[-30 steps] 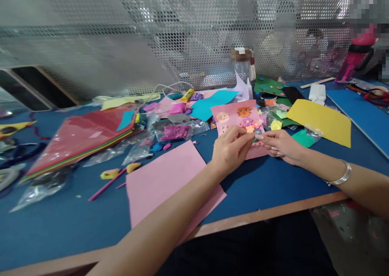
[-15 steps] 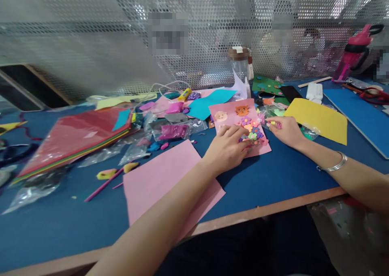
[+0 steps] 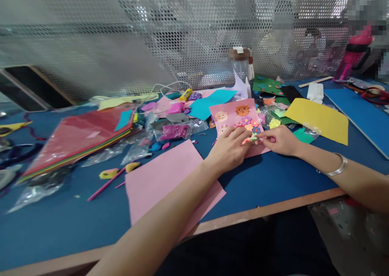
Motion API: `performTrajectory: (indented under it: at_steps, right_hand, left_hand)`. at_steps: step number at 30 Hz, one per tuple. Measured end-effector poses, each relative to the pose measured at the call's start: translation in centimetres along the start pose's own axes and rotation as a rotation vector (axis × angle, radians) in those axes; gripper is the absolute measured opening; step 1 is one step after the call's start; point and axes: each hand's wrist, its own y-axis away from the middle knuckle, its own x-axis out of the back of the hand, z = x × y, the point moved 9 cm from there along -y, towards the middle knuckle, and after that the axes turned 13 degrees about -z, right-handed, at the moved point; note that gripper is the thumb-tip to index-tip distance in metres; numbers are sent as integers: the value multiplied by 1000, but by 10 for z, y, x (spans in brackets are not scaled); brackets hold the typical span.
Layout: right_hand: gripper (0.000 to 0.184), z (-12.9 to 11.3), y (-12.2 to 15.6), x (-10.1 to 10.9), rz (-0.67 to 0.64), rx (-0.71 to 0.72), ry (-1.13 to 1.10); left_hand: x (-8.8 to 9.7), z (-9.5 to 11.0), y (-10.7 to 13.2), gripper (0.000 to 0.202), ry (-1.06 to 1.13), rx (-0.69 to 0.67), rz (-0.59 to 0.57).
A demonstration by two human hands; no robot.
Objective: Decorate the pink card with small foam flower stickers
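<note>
A small pink card with foam animal faces and flower stickers lies on the blue table. Both hands meet over its near edge. My left hand pinches a small foam sticker with thumb and forefinger. My right hand, a silver bangle on its wrist, pinches the same small piece from the right. Their fingertips touch just above the card.
A large pink sheet lies near the front edge. A stack of coloured sheets sits at left, a yellow sheet at right, a cyan sheet behind. Plastic bags, foam scraps, a jar and a pink bottle line the mesh wall.
My right hand came back left from the bag of foam pieces to meet the left hand. Both now pinch a small sticker over the card.
</note>
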Motion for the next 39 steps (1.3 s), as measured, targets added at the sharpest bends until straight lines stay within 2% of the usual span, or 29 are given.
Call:
performTrajectory:
  at_steps: [4, 8, 17, 30, 39]
  right_hand:
    - [29, -8, -1, -13, -122, 61, 69]
    - [29, -10, -1, -15, -176, 60, 104]
    - [30, -11, 0, -17, -188, 62, 155]
    - [38, -31, 4, -28, -286, 21, 500]
    - [37, -31, 3, -33, -292, 14, 578]
  left_hand:
    - [-3, -8, 1, 18, 85, 60, 11]
    - [-7, -11, 1, 17, 125, 88, -2]
    - [-13, -17, 1, 17, 199, 119, -35]
    - [-18, -27, 4, 16, 322, 166, 14]
    - [-27, -31, 3, 14, 432, 179, -31]
